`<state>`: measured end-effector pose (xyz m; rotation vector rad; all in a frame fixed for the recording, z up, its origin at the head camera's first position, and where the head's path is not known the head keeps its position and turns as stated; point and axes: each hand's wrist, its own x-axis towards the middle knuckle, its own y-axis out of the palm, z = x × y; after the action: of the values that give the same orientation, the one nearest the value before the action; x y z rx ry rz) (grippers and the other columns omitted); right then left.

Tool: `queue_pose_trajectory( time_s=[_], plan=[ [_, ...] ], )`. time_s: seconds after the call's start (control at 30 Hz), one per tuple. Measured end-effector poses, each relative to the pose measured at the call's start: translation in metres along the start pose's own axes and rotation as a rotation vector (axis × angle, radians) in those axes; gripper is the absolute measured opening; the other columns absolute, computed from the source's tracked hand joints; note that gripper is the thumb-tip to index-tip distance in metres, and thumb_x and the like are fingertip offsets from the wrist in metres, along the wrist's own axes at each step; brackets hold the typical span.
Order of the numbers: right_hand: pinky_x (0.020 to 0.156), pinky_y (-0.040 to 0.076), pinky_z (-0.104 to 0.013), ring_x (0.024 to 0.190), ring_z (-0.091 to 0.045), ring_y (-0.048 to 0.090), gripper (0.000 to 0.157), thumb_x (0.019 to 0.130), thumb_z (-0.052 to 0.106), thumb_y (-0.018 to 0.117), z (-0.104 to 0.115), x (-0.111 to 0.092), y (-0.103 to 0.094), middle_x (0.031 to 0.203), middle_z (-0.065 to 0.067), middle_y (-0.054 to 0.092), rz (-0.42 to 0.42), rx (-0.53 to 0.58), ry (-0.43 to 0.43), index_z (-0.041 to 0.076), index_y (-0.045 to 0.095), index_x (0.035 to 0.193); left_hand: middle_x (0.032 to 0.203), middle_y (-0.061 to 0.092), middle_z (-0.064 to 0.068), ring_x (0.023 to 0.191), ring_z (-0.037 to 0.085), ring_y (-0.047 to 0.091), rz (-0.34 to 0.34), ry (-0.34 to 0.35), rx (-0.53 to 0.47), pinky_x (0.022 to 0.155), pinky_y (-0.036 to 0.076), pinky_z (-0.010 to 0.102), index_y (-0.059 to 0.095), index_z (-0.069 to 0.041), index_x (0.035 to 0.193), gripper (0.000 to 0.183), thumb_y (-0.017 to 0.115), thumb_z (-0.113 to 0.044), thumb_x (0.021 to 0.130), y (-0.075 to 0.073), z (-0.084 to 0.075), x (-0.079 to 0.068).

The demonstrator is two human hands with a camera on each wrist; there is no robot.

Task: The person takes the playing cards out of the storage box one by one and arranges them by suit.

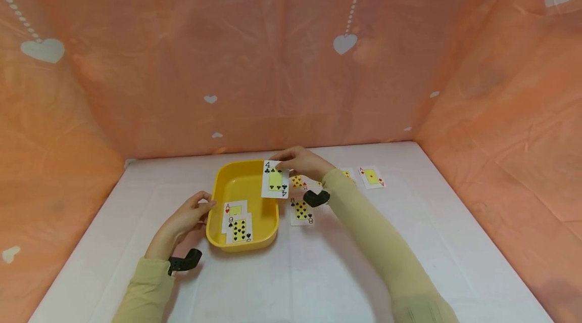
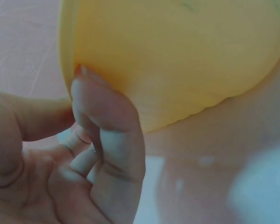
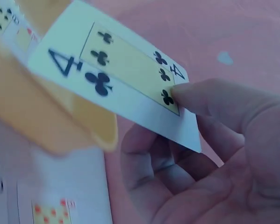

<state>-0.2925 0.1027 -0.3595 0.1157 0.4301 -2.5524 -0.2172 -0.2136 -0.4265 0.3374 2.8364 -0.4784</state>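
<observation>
My right hand [image 1: 305, 162] pinches a four of clubs playing card [image 1: 275, 180] between thumb and curled fingers, over the right rim of a yellow plastic tub [image 1: 245, 170]. The right wrist view shows the thumb on the face of the card [image 3: 125, 74] and fingers beneath. At the tub's left side, my left hand [image 1: 190, 214] grips the rim between thumb and forefinger, as the tub wall [image 2: 177, 56] in the left wrist view shows. Inside the tub lie an ace of hearts [image 1: 234, 208] and, overlapping it, a nine of spades [image 1: 239, 228].
An eight of spades [image 1: 300, 213] lies on the white table [image 1: 354, 272] right of the tub. Behind it sits a red-pip card [image 1: 297, 182], partly covered by my right hand and sleeve. An ace of diamonds [image 1: 372, 177] lies farther right. Orange cloth [image 1: 273, 70] walls the table's back and sides.
</observation>
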Motion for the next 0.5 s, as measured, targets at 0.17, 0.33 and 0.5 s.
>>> queue_pose_trajectory(
  time_s=[0.17, 0.33, 0.5],
  plan=[
    [0.082, 0.049, -0.039, 0.092, -0.020, 0.058, 0.032, 0.090, 0.013, 0.067, -0.011, -0.014, -0.022, 0.112, -0.006, 0.064, -0.046, -0.008, 0.027, 0.005, 0.063, 0.121, 0.073, 0.051, 0.004, 0.063, 0.015, 0.049, -0.008, -0.005, -0.004, 0.055, 0.042, 0.028, 0.040, -0.002, 0.113, 0.022, 0.046, -0.020, 0.102, -0.002, 0.002, -0.001],
    [0.077, 0.051, -0.035, 0.088, -0.021, 0.061, 0.031, 0.089, 0.012, 0.069, -0.030, -0.022, -0.041, 0.105, -0.011, 0.066, -0.097, 0.009, 0.050, -0.001, 0.062, 0.116, 0.076, 0.054, 0.005, 0.064, 0.016, 0.051, -0.009, -0.011, -0.010, 0.056, 0.043, 0.028, 0.040, -0.002, 0.113, 0.022, 0.046, -0.020, 0.102, -0.004, 0.002, -0.001],
    [0.077, 0.051, -0.036, 0.086, -0.020, 0.062, 0.030, 0.090, 0.009, 0.066, -0.046, -0.037, -0.054, 0.104, -0.013, 0.066, -0.118, 0.031, 0.062, -0.003, 0.060, 0.116, 0.076, 0.056, 0.005, 0.064, 0.016, 0.052, -0.005, -0.019, -0.021, 0.057, 0.044, 0.028, 0.039, -0.001, 0.114, 0.021, 0.045, -0.019, 0.103, -0.003, 0.002, -0.003]
  ],
)
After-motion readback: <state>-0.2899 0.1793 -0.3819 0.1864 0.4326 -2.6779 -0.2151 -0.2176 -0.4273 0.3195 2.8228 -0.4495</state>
